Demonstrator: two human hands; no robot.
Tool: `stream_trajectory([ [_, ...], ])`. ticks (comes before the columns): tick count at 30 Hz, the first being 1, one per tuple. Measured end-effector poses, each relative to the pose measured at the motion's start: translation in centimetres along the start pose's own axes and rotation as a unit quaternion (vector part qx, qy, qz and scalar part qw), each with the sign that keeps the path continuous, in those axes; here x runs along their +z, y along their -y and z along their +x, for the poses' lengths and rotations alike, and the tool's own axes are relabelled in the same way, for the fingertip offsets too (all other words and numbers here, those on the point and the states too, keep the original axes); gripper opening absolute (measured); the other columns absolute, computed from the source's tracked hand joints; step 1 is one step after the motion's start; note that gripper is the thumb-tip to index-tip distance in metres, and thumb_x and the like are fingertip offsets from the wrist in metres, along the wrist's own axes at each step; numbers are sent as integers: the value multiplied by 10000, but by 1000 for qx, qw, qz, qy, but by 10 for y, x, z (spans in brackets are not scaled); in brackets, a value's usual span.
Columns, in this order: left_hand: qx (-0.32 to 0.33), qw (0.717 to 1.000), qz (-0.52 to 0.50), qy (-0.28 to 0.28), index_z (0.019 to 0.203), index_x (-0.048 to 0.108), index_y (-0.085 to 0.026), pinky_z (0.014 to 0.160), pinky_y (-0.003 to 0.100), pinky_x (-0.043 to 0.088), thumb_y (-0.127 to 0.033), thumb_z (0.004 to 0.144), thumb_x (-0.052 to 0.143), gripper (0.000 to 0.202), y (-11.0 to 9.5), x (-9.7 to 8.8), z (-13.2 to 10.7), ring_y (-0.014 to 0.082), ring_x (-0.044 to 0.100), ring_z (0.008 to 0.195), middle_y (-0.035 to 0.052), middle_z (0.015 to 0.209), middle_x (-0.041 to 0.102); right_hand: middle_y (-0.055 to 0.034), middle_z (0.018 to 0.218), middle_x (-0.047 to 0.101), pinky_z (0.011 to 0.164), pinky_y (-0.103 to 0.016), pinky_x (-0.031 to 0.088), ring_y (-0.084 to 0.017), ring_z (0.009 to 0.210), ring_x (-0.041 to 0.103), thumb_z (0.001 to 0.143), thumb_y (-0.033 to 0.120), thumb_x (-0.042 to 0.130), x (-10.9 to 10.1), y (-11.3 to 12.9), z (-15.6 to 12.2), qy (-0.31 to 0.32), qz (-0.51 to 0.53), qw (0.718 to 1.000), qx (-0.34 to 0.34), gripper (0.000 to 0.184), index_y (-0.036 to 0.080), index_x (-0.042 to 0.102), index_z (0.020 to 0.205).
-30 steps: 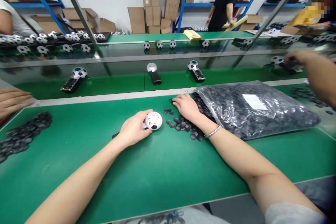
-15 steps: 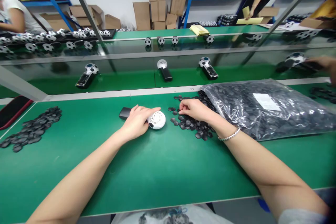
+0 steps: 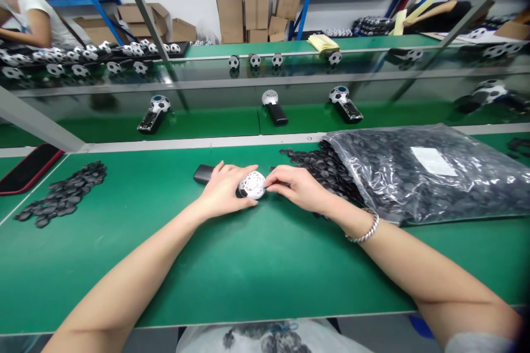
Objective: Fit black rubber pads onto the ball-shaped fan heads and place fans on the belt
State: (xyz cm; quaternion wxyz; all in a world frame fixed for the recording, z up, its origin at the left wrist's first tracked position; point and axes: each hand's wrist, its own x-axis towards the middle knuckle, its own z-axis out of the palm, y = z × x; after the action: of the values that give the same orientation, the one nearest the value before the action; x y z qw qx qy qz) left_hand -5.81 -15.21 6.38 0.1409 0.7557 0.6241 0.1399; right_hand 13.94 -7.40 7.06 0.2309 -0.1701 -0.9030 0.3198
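Observation:
My left hand (image 3: 226, 190) is wrapped round a soccer-ball device (image 3: 252, 185) with a white, holed ball head and a black handle (image 3: 202, 174) that sticks out to the left. The device lies on the green table (image 3: 232, 265). At the right side of the ball head, my right hand (image 3: 296, 187) pinches a small dark piece, mostly hidden by the fingertips. Behind and beside that hand spreads a heap of loose black plastic pieces (image 3: 333, 171), at the mouth of a clear bag (image 3: 397, 176) full of the same pieces.
Another pile of black pieces (image 3: 68, 190) lies at the left, near a red-edged phone (image 3: 31, 168). Across the front rail, a green conveyor (image 3: 215, 124) carries several soccer-ball devices, one a white-headed device (image 3: 275, 107). A person (image 3: 39, 19) sits at the far left.
My right hand has moved left from the heap of black pieces to the ball head. My left hand has shifted its hold, thumb now below the ball. The conveyor devices appear further right.

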Motion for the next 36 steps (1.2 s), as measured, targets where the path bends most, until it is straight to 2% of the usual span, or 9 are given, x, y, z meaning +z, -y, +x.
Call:
stream_trajectory([
  [4,3,1000,-1,-7,1313,357,-286,1051,507,126,-504,653,639,750,0,1,0,266,438,1127,27,1191,564,-14,790,597,695,-235,414,-141,741,546,822,120,578,4,1,-1,1,-5,1000,-10,52,166,599,809],
  [8,-4,1000,-7,-9,1304,374,-284,1053,507,124,-576,649,613,755,-2,1,0,263,441,1127,27,1190,570,-5,761,587,661,-232,406,-132,696,528,821,137,589,10,0,-2,3,18,1000,-8,39,166,597,795],
  [13,-14,1000,-20,-21,1275,423,-265,1056,514,126,-648,661,551,735,-5,1,1,261,457,1119,31,1171,585,1,725,558,646,-229,407,-128,683,520,795,122,611,13,1,0,-21,29,999,-6,58,157,595,751],
  [17,-27,999,-26,-36,1238,464,-255,1060,500,143,-610,676,561,672,-5,3,1,243,476,1109,28,1163,591,11,707,532,629,-236,428,-122,650,515,755,119,653,15,-2,2,-47,77,996,25,109,163,576,691],
  [19,-31,998,-32,-45,1211,487,-246,1059,492,156,-563,676,587,630,-6,5,1,236,489,1094,25,1149,597,-6,790,545,652,-253,441,-144,728,531,723,131,689,17,-5,3,-62,93,993,34,117,166,577,730],
  [22,-28,997,-46,-57,1162,521,-239,1042,481,200,-505,674,611,562,-7,6,3,226,519,1038,21,1117,612,-37,965,548,687,-277,465,-187,903,531,707,155,699,22,-10,2,-66,141,986,64,226,180,559,882],
  [25,-16,996,-54,-62,1131,540,-219,1031,471,226,-464,667,627,531,-7,7,4,221,533,987,28,1090,623,-30,957,553,647,-269,482,-192,917,536,715,186,683,26,-13,2,-65,184,976,95,258,190,532,924],
  [30,22,997,-64,-39,1146,523,-200,1052,484,192,-416,659,637,545,-4,6,5,231,517,1011,39,1048,623,-10,925,541,635,-266,484,-182,866,545,612,216,771,30,-13,5,-75,182,975,105,376,190,521,892],
  [36,37,996,-83,2,1236,443,-174,1065,516,140,-416,681,627,632,0,1,6,254,478,1088,75,1147,577,-50,1023,513,684,-320,528,-210,967,519,665,220,702,32,-7,5,-55,232,964,122,357,187,492,952],
])
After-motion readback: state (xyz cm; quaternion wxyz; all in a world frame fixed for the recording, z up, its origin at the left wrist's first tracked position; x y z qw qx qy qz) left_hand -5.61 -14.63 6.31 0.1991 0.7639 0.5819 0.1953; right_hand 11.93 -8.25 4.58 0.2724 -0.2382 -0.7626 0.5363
